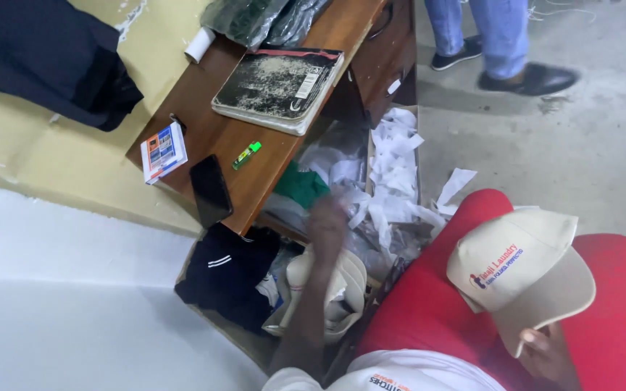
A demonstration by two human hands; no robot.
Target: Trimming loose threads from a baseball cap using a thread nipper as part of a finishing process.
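Beige cap (523,271) rested on the red-trousered lap, its brim grasped by the right hand (545,351). Left hand (326,221), blurred, reached toward the box (393,156) of paper scraps; grip indeterminable.

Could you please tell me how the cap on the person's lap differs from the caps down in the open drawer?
The beige cap lies alone on the red lap, held by the right hand; the stacked caps nest together in the drawer, beside the blurred left hand. The lap cap shows printing; the stacked ones show none. All look beige.
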